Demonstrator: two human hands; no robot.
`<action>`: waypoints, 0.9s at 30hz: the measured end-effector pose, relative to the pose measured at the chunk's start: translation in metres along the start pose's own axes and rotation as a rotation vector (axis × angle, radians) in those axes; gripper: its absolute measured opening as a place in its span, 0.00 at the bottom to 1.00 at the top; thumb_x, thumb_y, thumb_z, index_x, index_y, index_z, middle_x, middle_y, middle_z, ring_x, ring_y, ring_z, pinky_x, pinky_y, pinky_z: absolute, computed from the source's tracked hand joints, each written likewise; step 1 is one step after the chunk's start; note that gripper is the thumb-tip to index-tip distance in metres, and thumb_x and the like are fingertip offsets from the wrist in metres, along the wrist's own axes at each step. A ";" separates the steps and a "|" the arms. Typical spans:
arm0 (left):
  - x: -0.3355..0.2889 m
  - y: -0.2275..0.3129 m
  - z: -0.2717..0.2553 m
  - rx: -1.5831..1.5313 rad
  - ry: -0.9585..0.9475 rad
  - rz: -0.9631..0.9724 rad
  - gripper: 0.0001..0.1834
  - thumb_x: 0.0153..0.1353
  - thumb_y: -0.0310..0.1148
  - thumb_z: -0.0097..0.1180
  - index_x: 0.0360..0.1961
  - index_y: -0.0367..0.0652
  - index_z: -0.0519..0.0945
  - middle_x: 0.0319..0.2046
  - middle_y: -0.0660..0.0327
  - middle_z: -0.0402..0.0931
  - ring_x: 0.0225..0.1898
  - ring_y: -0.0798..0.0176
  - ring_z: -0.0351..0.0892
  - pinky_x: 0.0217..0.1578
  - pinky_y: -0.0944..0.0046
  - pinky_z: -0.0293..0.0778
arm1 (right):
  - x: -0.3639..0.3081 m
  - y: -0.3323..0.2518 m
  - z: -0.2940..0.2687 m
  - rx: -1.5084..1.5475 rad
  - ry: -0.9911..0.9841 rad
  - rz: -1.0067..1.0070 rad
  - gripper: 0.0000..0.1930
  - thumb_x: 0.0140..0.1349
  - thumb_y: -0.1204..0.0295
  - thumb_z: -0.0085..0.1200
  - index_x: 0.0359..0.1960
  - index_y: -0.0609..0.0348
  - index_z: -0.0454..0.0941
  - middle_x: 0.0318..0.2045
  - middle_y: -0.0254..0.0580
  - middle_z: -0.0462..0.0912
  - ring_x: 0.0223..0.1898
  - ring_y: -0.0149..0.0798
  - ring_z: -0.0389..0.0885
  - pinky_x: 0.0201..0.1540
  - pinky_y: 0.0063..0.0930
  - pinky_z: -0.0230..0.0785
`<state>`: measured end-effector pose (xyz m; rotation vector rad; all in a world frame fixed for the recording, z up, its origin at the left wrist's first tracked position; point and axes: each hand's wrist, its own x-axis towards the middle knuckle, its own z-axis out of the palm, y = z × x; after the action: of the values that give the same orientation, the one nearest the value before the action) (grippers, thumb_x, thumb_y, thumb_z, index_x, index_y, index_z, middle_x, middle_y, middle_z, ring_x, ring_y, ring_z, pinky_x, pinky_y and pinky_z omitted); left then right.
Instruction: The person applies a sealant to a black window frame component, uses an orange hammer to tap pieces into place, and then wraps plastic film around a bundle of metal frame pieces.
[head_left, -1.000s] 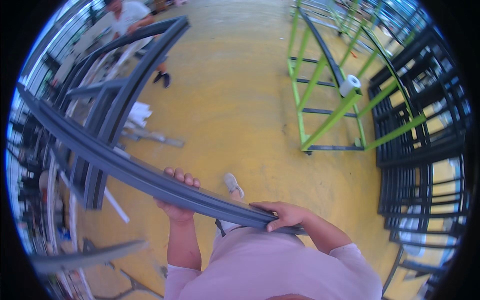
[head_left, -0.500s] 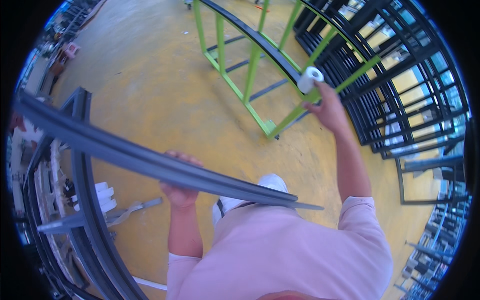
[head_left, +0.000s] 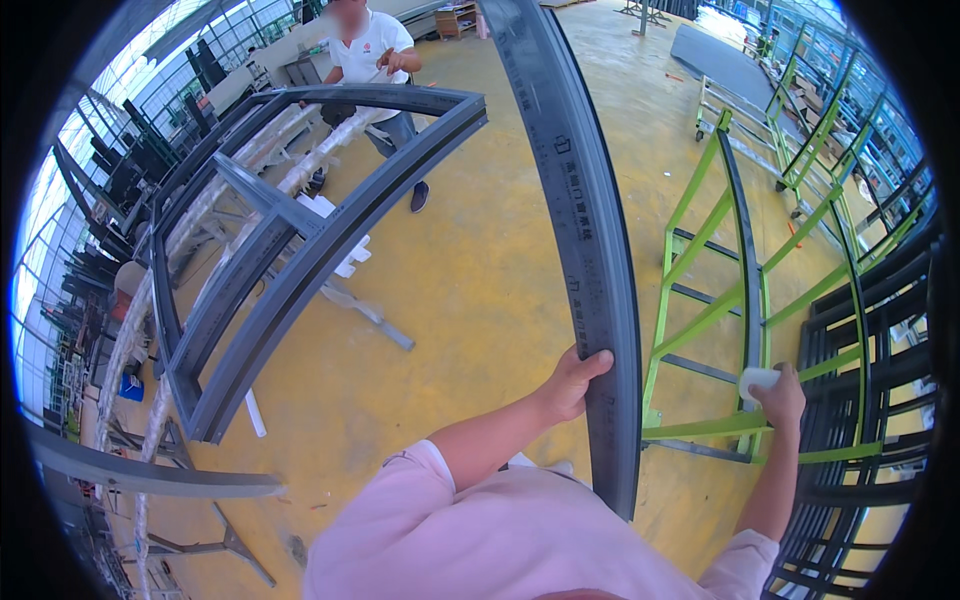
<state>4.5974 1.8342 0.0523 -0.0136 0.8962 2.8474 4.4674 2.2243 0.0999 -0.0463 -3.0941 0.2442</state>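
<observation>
A long dark grey frame profile (head_left: 575, 230) with printed marks stands steeply tilted before me, running from the top of the view down to my body. My left hand (head_left: 566, 392) grips it near its lower end, thumb across the face. My right hand (head_left: 784, 400) reaches out to the right, fingers closed around a small white roll (head_left: 758, 382). The roll is at the near end of the green rack (head_left: 715, 428); whether it rests on the rack, I cannot tell.
To the left, a large grey frame (head_left: 330, 235) lies on supports wrapped in plastic. A person (head_left: 372, 60) in a white shirt stands behind it. Black frames (head_left: 850, 400) lean at the far right. A curved grey bar (head_left: 160, 472) juts in at lower left.
My view has swung up and left, bringing the large frame and the person into sight. The profile has turned from lying across me to pointing away. My right hand stays by the roll.
</observation>
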 end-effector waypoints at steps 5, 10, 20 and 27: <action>0.005 -0.042 0.035 0.014 0.078 -0.098 0.28 0.57 0.43 0.71 0.54 0.44 0.75 0.44 0.64 0.79 0.44 0.66 0.80 0.46 0.59 0.78 | -0.132 0.017 -0.014 1.234 0.262 0.013 0.33 0.61 0.49 0.60 0.56 0.66 0.72 0.48 0.42 0.76 0.49 0.36 0.73 0.54 0.32 0.66; -0.012 -0.094 0.026 0.008 0.191 -0.188 0.28 0.59 0.40 0.70 0.57 0.45 0.75 0.47 0.65 0.78 0.46 0.64 0.78 0.49 0.59 0.77 | -0.265 -0.037 0.006 1.781 0.007 0.333 0.32 0.69 0.42 0.46 0.60 0.57 0.71 0.43 0.43 0.83 0.41 0.40 0.84 0.31 0.32 0.77; -0.141 -0.116 0.049 0.016 0.154 -0.471 0.26 0.59 0.38 0.70 0.55 0.46 0.72 0.45 0.64 0.77 0.47 0.62 0.77 0.50 0.58 0.76 | -0.402 -0.138 -0.006 1.718 -0.177 0.533 0.43 0.60 0.39 0.55 0.64 0.63 0.66 0.45 0.51 0.82 0.42 0.49 0.86 0.37 0.33 0.80; -0.185 -0.141 0.041 -0.054 0.098 -0.672 0.26 0.62 0.41 0.67 0.56 0.44 0.71 0.47 0.62 0.76 0.47 0.60 0.77 0.51 0.57 0.76 | -0.443 -0.161 -0.023 0.899 -0.002 0.514 0.32 0.67 0.53 0.49 0.64 0.65 0.66 0.45 0.53 0.81 0.45 0.44 0.82 0.44 0.35 0.74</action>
<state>4.8025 1.9440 0.0160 -0.3863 0.6640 2.2510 4.9066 2.0545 0.1320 -0.7827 -2.5986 1.5725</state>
